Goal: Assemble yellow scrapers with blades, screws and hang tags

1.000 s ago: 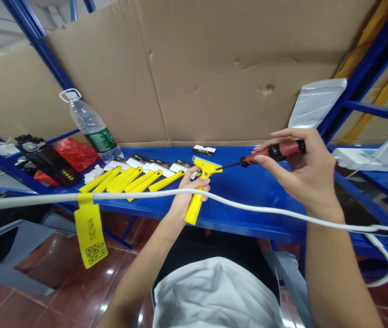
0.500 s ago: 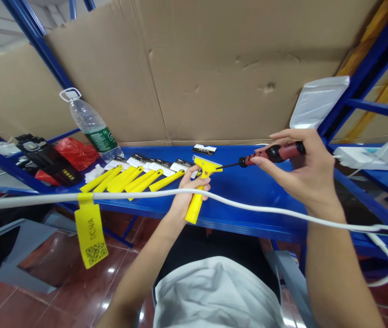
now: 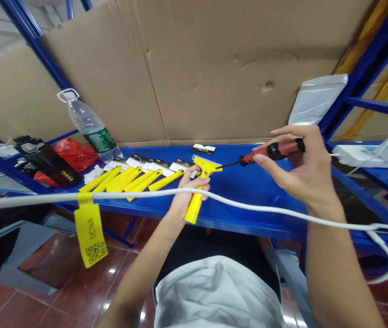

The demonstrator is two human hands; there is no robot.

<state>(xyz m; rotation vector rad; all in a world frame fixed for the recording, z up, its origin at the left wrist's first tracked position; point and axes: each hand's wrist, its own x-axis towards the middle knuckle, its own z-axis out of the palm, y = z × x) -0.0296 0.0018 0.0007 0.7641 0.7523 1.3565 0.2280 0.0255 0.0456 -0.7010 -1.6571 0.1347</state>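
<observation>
My left hand (image 3: 190, 187) is closed around the neck of a yellow scraper (image 3: 194, 207), its head up and its handle slanting down toward me. A metal blade edge shows along the scraper's top. In my right hand (image 3: 303, 168) is a red and black screwdriver (image 3: 272, 151), gripped between thumb and fingers. Its dark shaft points left, and the tip meets the right end of the scraper head. Several more yellow scrapers (image 3: 142, 181) lie in a row on the blue shelf, left of my left hand, with black and white cards (image 3: 161, 166) at their far ends.
A white cable (image 3: 255, 208) with a yellow tag (image 3: 90, 232) crosses in front of the blue shelf (image 3: 248, 191). At the left stand a plastic bottle (image 3: 93, 130), a red bag (image 3: 76, 155) and a black case (image 3: 48, 164). A small card (image 3: 203, 149) lies near the cardboard wall (image 3: 214, 68).
The screwdriver handle has turned slightly in my right hand, whose fingers have shifted a little. My left hand and the scraper have stayed in place.
</observation>
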